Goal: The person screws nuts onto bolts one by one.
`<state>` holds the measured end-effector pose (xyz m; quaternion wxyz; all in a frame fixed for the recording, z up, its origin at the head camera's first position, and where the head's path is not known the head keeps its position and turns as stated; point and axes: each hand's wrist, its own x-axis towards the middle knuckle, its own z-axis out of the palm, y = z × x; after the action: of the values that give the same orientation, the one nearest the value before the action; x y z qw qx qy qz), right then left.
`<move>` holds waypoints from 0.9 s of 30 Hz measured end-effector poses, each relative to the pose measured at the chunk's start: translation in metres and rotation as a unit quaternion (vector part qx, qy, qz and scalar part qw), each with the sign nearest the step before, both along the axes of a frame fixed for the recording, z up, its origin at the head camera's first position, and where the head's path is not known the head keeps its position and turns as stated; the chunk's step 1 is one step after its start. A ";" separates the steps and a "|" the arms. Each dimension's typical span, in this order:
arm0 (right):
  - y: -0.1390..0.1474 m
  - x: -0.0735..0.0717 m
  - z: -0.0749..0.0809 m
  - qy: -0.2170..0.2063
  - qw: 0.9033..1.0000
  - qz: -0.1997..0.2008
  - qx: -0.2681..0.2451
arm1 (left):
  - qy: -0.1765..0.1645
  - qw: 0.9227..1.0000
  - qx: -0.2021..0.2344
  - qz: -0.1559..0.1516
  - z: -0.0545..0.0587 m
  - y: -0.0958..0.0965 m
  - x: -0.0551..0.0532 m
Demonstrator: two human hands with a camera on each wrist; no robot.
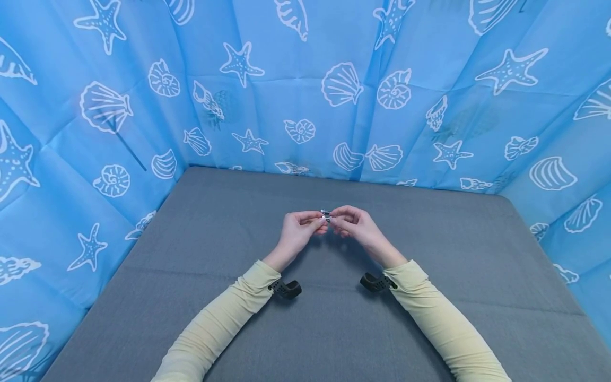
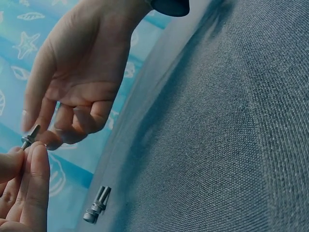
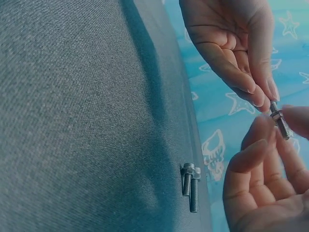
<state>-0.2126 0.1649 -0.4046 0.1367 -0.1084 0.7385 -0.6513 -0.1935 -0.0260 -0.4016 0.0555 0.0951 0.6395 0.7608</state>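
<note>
In front of the person, a small metal bolt [image 1: 327,218] is held between both hands, a hex nut or collar [image 3: 276,115] partway along its shank. The left hand [image 1: 297,233] pinches one end between thumb and fingertips. From the other side, the right hand [image 1: 357,225] has its thumb and forefinger at the collar and the threaded end, its other fingers loosely curled beneath. The left wrist view shows the bolt's threaded tip [image 2: 35,129] pointing toward the right hand's fingertips.
Two more bolts [image 3: 191,186] with hex heads lie side by side on the grey cloth-covered table [image 1: 324,329], just beyond the hands. Blue curtains [image 1: 296,85] with white shells and starfish stand along the table's back and sides. Each wrist wears a black camera mount [image 1: 285,289].
</note>
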 end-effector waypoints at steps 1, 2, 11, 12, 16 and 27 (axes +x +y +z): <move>0.000 0.000 0.000 0.008 1.000 0.001 0.001 | -0.002 1.000 0.000 -0.006 0.003 -0.001 0.002; 0.000 0.000 0.000 0.017 1.000 0.003 0.002 | -0.004 1.000 -0.001 -0.010 0.007 -0.002 0.003; -0.001 0.000 0.002 -0.001 1.000 -0.003 0.027 | 0.005 1.000 -0.003 -0.001 0.006 0.000 0.003; -0.001 0.000 0.001 0.001 1.000 -0.002 0.024 | 0.004 1.000 -0.003 -0.001 0.006 0.000 0.003; 0.000 0.000 -0.001 0.024 1.000 -0.002 0.010 | 0.002 1.000 -0.004 -0.003 0.006 -0.001 0.003; 0.000 -0.001 -0.001 0.004 0.999 -0.004 0.040 | 0.008 1.000 -0.008 -0.012 0.004 -0.003 0.003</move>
<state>-0.2140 0.1650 -0.4053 0.1353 -0.1022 0.7651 -0.6211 -0.1904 -0.0288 -0.3975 0.0608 0.1082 0.6447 0.7543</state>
